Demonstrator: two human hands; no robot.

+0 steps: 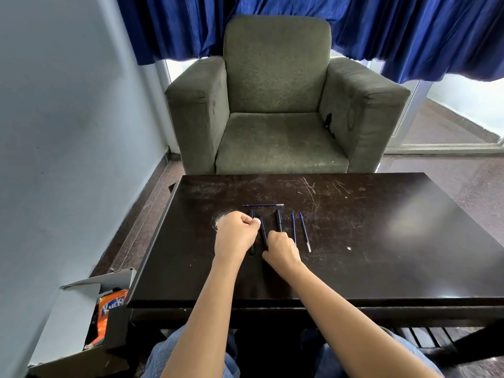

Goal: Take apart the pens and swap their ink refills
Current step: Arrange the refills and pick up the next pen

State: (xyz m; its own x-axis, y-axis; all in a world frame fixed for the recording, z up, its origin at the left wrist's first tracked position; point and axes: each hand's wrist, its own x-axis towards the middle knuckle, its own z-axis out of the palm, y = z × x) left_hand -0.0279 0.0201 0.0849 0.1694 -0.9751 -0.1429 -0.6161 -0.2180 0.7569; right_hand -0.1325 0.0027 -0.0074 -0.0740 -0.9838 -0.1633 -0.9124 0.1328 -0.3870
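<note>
Bare forearms; faded blue denim jeans over both knees at the lower edge

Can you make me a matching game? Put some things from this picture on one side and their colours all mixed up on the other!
Things:
1. pen
2. armchair
3. snack packet
4. curtain

Colours:
a. orange
b. blue
c. black
d. grey-green

Right pairs: 1-c, 2-d, 3-a, 4-b.
</note>
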